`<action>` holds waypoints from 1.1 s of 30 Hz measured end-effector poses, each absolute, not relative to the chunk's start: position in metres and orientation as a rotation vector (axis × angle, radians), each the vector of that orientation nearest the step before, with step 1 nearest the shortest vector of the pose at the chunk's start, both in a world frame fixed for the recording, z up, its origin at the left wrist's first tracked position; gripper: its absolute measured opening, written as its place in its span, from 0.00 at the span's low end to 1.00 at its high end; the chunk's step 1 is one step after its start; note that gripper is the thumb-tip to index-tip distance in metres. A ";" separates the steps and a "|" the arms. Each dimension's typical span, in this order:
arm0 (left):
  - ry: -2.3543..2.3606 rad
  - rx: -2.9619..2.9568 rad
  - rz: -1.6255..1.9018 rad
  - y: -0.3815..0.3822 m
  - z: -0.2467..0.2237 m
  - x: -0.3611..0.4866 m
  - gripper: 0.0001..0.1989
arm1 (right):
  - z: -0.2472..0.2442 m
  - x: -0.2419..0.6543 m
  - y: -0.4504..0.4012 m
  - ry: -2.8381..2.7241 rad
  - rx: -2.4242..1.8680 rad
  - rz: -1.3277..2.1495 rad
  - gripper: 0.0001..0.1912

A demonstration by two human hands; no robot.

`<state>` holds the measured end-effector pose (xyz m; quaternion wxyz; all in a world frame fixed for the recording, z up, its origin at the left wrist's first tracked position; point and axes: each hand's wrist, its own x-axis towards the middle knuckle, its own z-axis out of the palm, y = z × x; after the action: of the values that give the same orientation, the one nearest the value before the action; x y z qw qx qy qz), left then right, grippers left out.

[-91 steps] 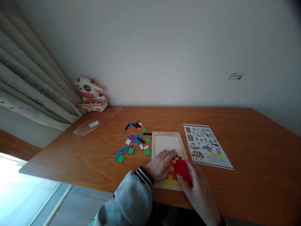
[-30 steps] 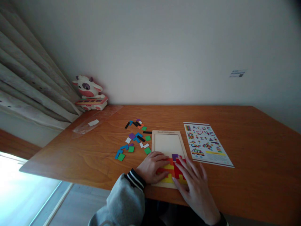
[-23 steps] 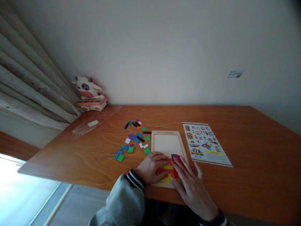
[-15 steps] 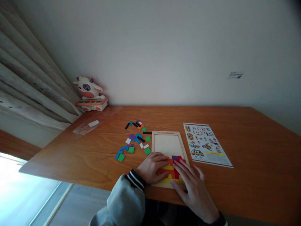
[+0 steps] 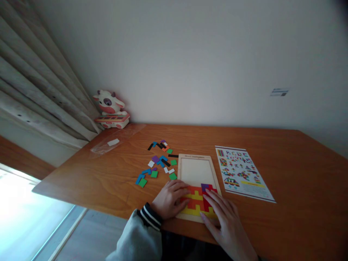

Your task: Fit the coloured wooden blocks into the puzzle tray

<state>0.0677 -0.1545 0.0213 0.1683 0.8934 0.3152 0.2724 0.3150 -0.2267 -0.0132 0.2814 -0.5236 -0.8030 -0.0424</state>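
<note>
A pale wooden tray (image 5: pixel 195 156) lies near the table's front edge. Yellow, orange, red and purple pieces fill its near part, while its far part shows bare board. My left hand (image 5: pixel 170 199) rests on the tray's left rim, fingers apart over the orange and yellow pieces (image 5: pixel 196 195). From the right, my right hand (image 5: pixel 227 217) lies with spread fingers on the red and purple pieces (image 5: pixel 206 187) and the tray's right side. Neither hand shows anything gripped. The palms hide part of the near pieces.
Loose green (image 5: pixel 143 182), blue, black, white, purple and orange pieces lie left of the tray. A printed pattern sheet (image 5: pixel 244 173) is at the right. Clear plastic wrap (image 5: pixel 119 139) and a cow toy with a keyboard (image 5: pixel 111 110) sit at the back left.
My left hand has slid left, uncovering more of the orange and yellow pieces. The view has shifted slightly, moving the scene right and down in the picture.
</note>
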 end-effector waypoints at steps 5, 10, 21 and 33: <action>1.095 2.492 0.772 -0.178 0.021 0.046 0.15 | -0.020 0.316 -0.224 -2.096 -1.391 -0.093 0.31; 1.135 2.459 0.734 -0.184 0.023 0.041 0.17 | -0.028 0.318 -0.222 -2.045 -1.400 -0.080 0.32; 1.138 2.471 0.715 -0.187 0.025 0.043 0.19 | -0.037 0.321 -0.218 -1.964 -1.406 -0.063 0.32; 1.181 2.472 0.674 -0.188 0.028 0.044 0.19 | -0.040 0.320 -0.213 -1.949 -1.359 -0.186 0.32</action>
<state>0.0438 -0.1881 0.0280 0.1592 0.8650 0.4133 0.2358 0.3204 -0.2134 -0.0404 0.3703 -0.5297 -0.7596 -0.0725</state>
